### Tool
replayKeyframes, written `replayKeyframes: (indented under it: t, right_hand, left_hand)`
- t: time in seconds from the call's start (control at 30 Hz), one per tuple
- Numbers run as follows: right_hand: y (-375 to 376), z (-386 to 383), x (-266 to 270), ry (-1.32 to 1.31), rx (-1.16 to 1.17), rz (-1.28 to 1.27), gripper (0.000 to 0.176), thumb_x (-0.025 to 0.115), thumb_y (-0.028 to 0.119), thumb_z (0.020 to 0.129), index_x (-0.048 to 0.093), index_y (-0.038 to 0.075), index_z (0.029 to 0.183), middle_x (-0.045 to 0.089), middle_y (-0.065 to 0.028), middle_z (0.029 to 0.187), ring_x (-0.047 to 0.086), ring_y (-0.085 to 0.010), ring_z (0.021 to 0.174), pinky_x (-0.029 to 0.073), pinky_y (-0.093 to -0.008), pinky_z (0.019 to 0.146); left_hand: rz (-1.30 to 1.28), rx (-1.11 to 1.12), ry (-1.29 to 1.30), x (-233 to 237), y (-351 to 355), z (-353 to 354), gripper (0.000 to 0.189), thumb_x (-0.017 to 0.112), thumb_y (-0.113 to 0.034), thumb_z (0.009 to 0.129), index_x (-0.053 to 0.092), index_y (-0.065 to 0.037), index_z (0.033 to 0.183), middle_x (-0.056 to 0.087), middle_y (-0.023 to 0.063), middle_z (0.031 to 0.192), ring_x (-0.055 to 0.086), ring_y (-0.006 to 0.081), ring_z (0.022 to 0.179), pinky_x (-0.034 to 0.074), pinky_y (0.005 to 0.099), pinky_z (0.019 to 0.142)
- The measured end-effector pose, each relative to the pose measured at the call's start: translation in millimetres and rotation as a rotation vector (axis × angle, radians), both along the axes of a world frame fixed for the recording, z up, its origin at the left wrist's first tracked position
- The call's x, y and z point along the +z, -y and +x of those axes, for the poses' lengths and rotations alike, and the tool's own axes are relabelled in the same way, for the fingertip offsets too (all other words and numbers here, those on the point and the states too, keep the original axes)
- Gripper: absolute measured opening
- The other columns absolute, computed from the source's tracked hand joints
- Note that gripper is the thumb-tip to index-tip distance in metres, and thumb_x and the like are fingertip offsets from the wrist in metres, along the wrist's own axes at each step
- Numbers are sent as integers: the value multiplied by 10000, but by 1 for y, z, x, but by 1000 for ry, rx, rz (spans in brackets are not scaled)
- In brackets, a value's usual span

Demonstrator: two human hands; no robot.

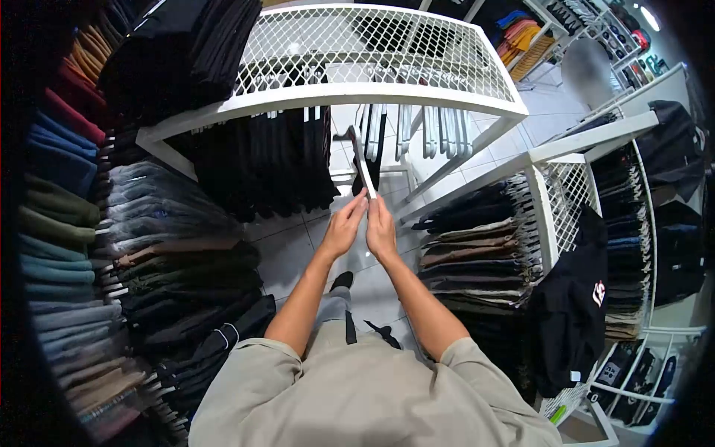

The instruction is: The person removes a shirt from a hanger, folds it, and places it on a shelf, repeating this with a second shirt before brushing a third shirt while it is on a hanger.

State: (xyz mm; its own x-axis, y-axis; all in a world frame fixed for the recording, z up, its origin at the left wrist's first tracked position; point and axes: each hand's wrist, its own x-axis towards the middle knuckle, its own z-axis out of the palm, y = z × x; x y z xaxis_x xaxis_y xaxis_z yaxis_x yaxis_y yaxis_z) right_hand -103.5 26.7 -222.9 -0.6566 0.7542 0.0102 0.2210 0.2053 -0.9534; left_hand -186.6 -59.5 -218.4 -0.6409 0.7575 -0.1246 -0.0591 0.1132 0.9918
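1. Status: hanger [363,165] held at 12 o'clock, judged off any rail; no garment confirmed on it.
2. Grip: left hand [344,229] and right hand [382,229] both closed on its near end.
3. Mesh-topped rack [335,97], 12 o'clock: dark clothes [268,164] towards 11, bare hangers [449,134] towards 1.
4. Side rack [545,216], 2 to 3 o'clock: dark, brown and pale clothes [469,262] hung in rows.
5. Wire shelves [624,392], 4 o'clock: dark items, type unclear.

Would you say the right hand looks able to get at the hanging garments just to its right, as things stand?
Probably yes: nothing seems to stand between the right hand and the near edge of the hanging garments, though it is holding the pale hanger and would likely need to let go.
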Motion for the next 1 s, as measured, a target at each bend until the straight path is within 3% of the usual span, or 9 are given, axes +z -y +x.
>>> replayKeyframes:
  t: [0.13,0.2,0.37,0.6,0.73,0.87,0.9,0.93,1.0]
  right_hand:
    - [-22,-57,5,-133,-66,-5,480,375,369,1097,574,-12,1310,677,-199,1001,645,-298,944,477,-418,863]
    - [-36,-78,11,-49,-91,3,477,372,381,1096,588,-2,1279,674,-221,1011,645,-343,966,477,-424,873]
    - [-56,-104,38,-21,-48,1,476,376,407,1088,578,-14,996,645,-246,888,631,-404,851,470,-482,790]
    - [-63,-128,17,46,-174,57,545,405,442,1063,602,-51,937,652,-312,883,629,-497,888,462,-529,781]
    - [-57,-120,6,172,-105,-13,576,423,459,1052,629,-75,979,665,-334,940,634,-510,979,476,-523,838]
    - [-38,-93,-9,106,-14,-78,587,424,472,1056,569,-58,1260,672,-320,1090,630,-518,1033,478,-518,884]
    - [-34,-82,-18,92,0,-32,561,457,449,1060,525,-14,1371,699,-213,1062,692,-376,865,519,-438,772]
    - [-29,-70,-27,88,-8,-29,561,457,449,1060,525,-14,1371,699,-213,1062,692,-376,865,519,-438,772]
    - [-22,-40,-38,90,26,-235,472,530,363,1056,547,32,1391,660,-71,939,611,-151,681,487,-307,622]
  left_hand:
    - [39,-1,-64,12,-18,-39,556,476,-417,1080,530,3,1439,627,202,1380,578,234,1299,427,318,1063]
    - [45,-18,-83,14,-27,-56,576,460,-448,1081,547,9,1421,638,199,1365,585,234,1289,432,319,1059]
    - [63,-47,-69,19,-47,-87,583,426,-462,1091,566,13,1399,667,187,1318,610,227,1241,443,327,1050]
    - [44,-55,-86,6,-57,-102,575,430,-453,1093,603,43,1326,702,161,1227,629,206,1160,461,330,1008]
    - [78,-20,-35,-3,-49,-93,554,422,-436,1098,617,46,1289,704,144,1180,624,194,1120,454,317,995]
    - [77,11,69,-15,-30,-77,540,413,-421,1101,619,39,1298,691,154,1215,613,198,1153,437,311,1016]
    - [79,4,65,-13,-24,-73,540,413,-421,1101,619,39,1298,691,154,1215,613,198,1153,437,311,1016]
    - [34,-38,60,-12,-16,-67,562,403,-429,1105,590,45,1340,659,137,1271,598,195,1185,428,315,1042]
    - [-6,-97,50,-11,-3,-52,586,393,-438,1108,561,52,1383,627,121,1326,583,191,1218,418,318,1068]
